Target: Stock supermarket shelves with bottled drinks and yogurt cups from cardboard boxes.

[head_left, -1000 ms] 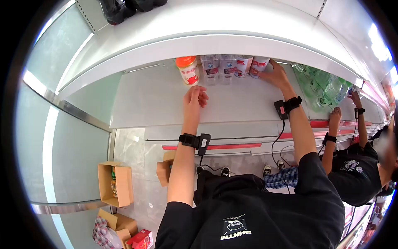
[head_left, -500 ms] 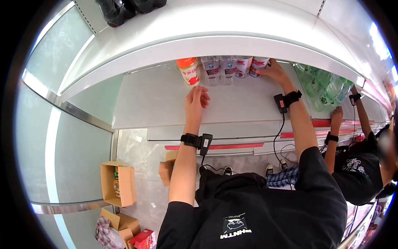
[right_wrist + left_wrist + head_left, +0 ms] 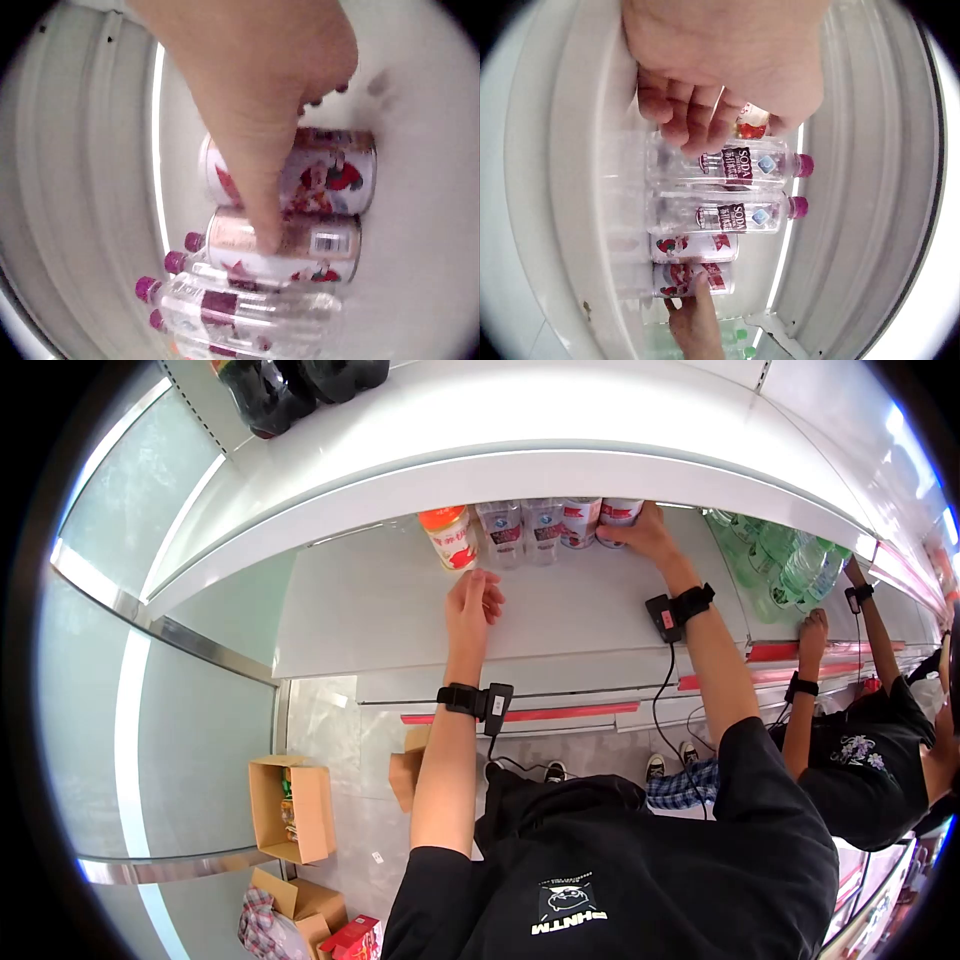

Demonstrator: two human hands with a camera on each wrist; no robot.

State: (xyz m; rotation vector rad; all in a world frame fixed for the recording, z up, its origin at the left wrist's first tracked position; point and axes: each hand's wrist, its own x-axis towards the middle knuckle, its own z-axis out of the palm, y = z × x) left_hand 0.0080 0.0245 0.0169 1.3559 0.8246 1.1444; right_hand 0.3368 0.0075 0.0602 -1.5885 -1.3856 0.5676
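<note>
Head view: a white shelf [image 3: 380, 600] carrying one row of goods at its back. From the person's left the row runs: orange-lidded jar [image 3: 450, 538], two clear soda bottles [image 3: 521, 529] with magenta caps, second can [image 3: 578, 522], end can [image 3: 618, 515]. All five stand upright, each just beside or touching its neighbour.

Right hand [image 3: 640, 535] is on the end can. Right wrist view: the right hand [image 3: 255, 97] has its fingers curled over the far side of the end can [image 3: 330, 180], while the thumb runs down the near side and its tip lies on the second can [image 3: 315, 244] – a grip round the end can, which stands on the shelf at the row's right end.

Left hand [image 3: 472, 595] rests low on the shelf, near the orange-lidded jar and the first soda bottle; whether it touches either cannot be told. Left wrist view: the left hand [image 3: 720, 67] holds nothing – fingers loosely curled, knuckles towards the soda bottles [image 3: 727, 187].

Surroundings: green bottles [image 3: 790, 560] further right on the shelf, where a second person [image 3: 870, 750] in a black shirt reaches in; cardboard boxes [image 3: 290, 810] on the floor below
</note>
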